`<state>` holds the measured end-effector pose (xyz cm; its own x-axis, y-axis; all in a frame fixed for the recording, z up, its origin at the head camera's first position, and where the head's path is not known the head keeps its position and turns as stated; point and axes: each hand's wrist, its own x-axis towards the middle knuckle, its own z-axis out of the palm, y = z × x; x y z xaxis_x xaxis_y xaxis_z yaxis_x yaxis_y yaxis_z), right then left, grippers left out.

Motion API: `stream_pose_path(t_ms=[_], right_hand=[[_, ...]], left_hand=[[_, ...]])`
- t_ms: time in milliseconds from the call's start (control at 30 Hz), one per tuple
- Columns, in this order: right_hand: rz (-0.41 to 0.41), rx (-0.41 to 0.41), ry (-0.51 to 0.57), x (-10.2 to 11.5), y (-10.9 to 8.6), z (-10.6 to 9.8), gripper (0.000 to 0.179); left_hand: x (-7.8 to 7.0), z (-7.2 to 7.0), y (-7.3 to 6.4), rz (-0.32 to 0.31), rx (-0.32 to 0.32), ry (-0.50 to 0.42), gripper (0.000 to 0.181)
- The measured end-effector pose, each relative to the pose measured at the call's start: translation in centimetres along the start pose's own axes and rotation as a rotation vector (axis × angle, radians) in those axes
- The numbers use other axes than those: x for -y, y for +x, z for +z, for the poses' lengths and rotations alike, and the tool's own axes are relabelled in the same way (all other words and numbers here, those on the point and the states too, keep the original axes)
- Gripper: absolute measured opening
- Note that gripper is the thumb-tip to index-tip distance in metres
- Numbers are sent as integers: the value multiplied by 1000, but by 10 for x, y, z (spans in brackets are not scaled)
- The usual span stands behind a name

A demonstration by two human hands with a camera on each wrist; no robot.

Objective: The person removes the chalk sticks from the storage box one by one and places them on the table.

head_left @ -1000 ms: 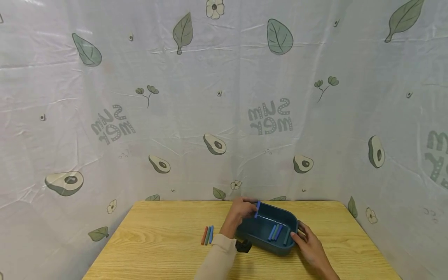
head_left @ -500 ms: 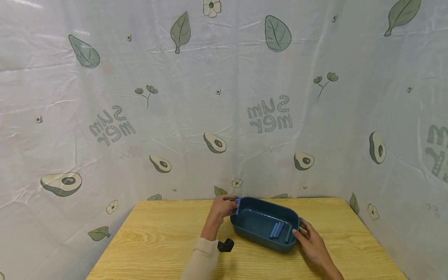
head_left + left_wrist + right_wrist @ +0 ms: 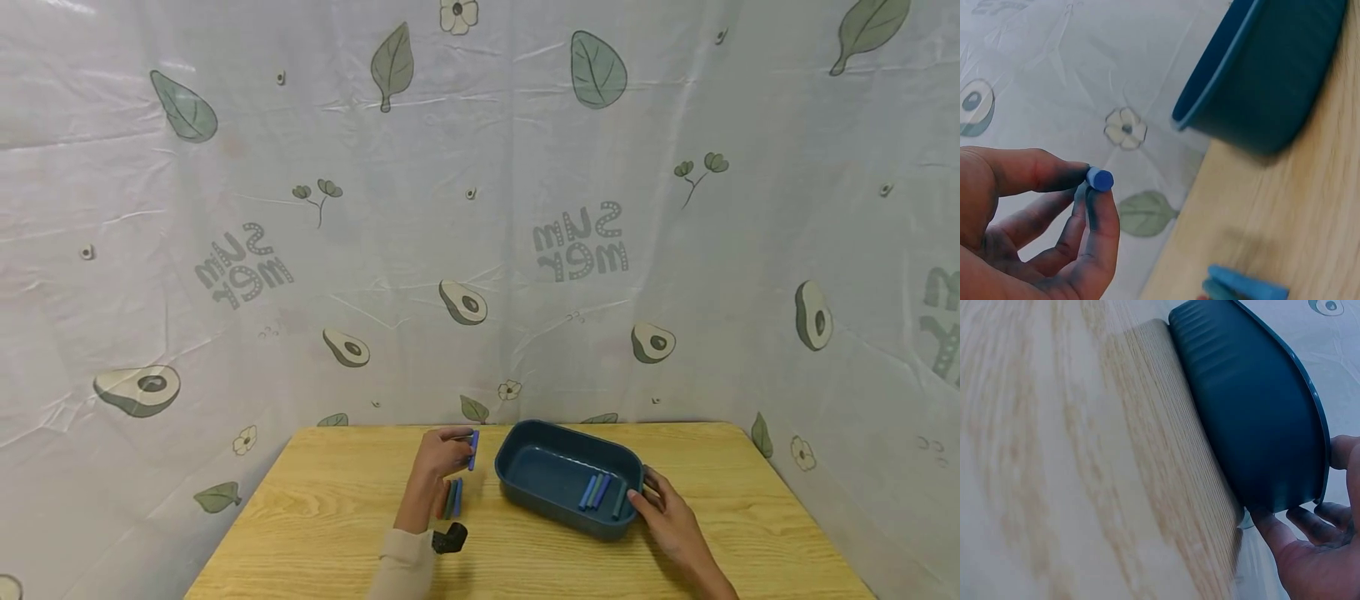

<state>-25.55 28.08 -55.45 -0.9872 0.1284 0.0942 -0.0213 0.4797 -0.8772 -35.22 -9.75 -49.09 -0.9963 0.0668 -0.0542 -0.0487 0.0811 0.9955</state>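
My left hand [image 3: 441, 452] is raised over the table left of the dark blue tub [image 3: 536, 502]. Thumb and fingertips pinch a blue chalk stick [image 3: 1103, 180], seen nearly end-on in the left wrist view; bluish dust stains those fingers. Around the tub's right end, my right hand [image 3: 670, 521] holds on, thumb at the rim and fingers against the outer wall [image 3: 1266, 412]. Inside the tub, several blue and green chalk sticks [image 3: 596, 492] lie side by side near its right end. A red, a green and a blue stick [image 3: 458, 497] lie in a row below my left hand.
The wooden table [image 3: 322, 525] carries the tub and sticks. Behind it hangs a patterned white curtain [image 3: 397, 250], which also runs along both sides. A black device [image 3: 450, 538] sits on my left wrist.
My left hand has moved left with the blue chalk, from over the tub to outside it. The row on the table shows beside my wrist now. The right hand has kept its hold.
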Motion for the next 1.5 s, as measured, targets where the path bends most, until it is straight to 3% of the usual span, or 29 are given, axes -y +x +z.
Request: stream_pose_path(t_ms=[267,700,1000,1267,1500], right_hand=[[23,19,19,-2,-3,1,72],[41,25,15,1,-4,1,71],[50,40,3,1,-4,1,72],[55,53,1,3,-2,2,74],[39,27,2,7,-1,0,72]], left_hand=[[16,-27,-13,-1,-34,29,41],[50,-47,-22,-36,-87,151,40],[67,-50,-25,-23,-144,233,39],[68,-44,-27,70,-249,453,33],[63,-42,-25,63,-264,456,32]])
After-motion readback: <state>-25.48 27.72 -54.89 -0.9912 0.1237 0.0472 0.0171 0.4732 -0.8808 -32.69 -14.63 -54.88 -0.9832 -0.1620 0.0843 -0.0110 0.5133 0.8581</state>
